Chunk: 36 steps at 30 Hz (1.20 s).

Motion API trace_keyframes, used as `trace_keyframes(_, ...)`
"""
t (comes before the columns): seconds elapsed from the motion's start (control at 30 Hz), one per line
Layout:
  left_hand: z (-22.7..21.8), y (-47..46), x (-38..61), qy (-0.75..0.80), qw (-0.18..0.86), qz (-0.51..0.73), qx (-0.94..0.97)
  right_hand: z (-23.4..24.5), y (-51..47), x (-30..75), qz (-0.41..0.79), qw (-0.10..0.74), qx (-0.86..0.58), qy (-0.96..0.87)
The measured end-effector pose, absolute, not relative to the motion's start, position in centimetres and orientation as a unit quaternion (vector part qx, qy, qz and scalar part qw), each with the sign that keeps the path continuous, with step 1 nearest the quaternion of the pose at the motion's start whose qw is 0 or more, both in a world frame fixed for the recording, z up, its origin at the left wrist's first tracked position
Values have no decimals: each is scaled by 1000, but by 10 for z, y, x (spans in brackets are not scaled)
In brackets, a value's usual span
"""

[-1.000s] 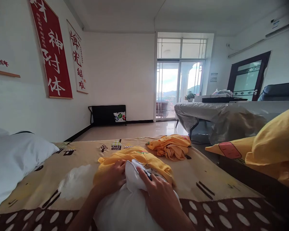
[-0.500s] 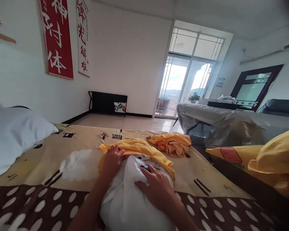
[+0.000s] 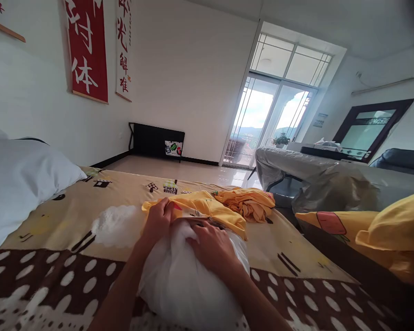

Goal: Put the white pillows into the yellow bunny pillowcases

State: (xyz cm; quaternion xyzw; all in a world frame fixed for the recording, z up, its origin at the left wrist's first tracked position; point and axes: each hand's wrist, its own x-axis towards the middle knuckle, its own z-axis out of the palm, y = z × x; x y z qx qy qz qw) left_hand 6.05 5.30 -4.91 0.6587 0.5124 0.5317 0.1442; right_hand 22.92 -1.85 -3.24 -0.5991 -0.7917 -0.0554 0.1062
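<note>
A white pillow [image 3: 189, 285] lies on the bed in front of me, its far end inside the mouth of a yellow pillowcase [image 3: 200, 202]. My left hand [image 3: 158, 220] is closed on the left edge of the pillowcase opening. On top of the pillow, my right hand [image 3: 214, 246] grips the white fabric, its fingertips at the pillowcase opening and partly hidden. Beyond them sits a crumpled yellow-orange cloth [image 3: 246, 202], close to the pillowcase.
The patterned bed sheet [image 3: 296, 248] spreads under everything. Another white pillow [image 3: 24, 188] is at the left. Yellow cushions or bedding [image 3: 393, 225] stand at the right edge. Farther off are a plastic-covered table [image 3: 283, 161] and a glass door [image 3: 258, 119].
My right hand has pushed forward with the pillow's end, which now sits deeper under the pillowcase edge. My left hand keeps hold of the pillowcase. The view has tilted down slightly.
</note>
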Motion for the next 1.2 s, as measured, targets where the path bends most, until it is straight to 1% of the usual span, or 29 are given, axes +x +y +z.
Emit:
trace_keyframes(0.1,-60,65,49,517,157,432,722,-37,-12,240,-26,140,-644,-752)
trace_keyframes(0.2,-76,78,50,537,132,397,732,-43,-14,253,-9,144,-663,-734)
trace_keyframes(0.23,-79,79,54,547,111,395,730,-44,-17,256,-10,144,-662,-736)
trace_keyframes(0.3,-77,74,61,555,31,399,729,-42,-23,259,-12,143,-657,-740)
trace_keyframes(0.37,-66,60,68,515,-52,393,760,-38,-28,259,-13,139,-660,-738)
trace_keyframes(0.43,-53,44,74,447,-80,362,814,-35,-33,260,-18,135,-660,-739)
trace_keyframes(0.5,-45,34,79,410,-62,323,851,-33,-37,261,-41,141,-653,-743)
trace_keyframes(0.57,-47,35,83,433,-58,306,846,-33,-41,263,-77,156,-637,-751)
trace_keyframes(0.63,-57,45,85,476,-52,306,823,-34,-44,265,-110,177,-612,-763)
trace_keyframes(0.77,-78,67,83,513,3,320,796,-37,-46,265,-162,228,-533,-799)
trace_keyframes(0.83,-81,71,81,505,24,341,792,-39,-43,263,-159,236,-462,-840)
trace_keyframes(0.93,-81,72,79,490,65,384,780,-43,-34,261,-111,224,-374,-893)
trace_keyframes(0.97,-80,71,79,487,82,405,769,-45,-30,261,-96,221,-372,-896)
trace_keyframes(1.03,-79,69,79,480,104,448,747,-51,-21,260,-79,215,-412,-882)
trace_keyframes(1.13,-75,63,83,474,85,511,712,-61,-7,259,-85,215,-494,-838)
trace_keyframes(1.2,-71,55,88,477,74,531,696,-66,1,258,-93,218,-530,-814)
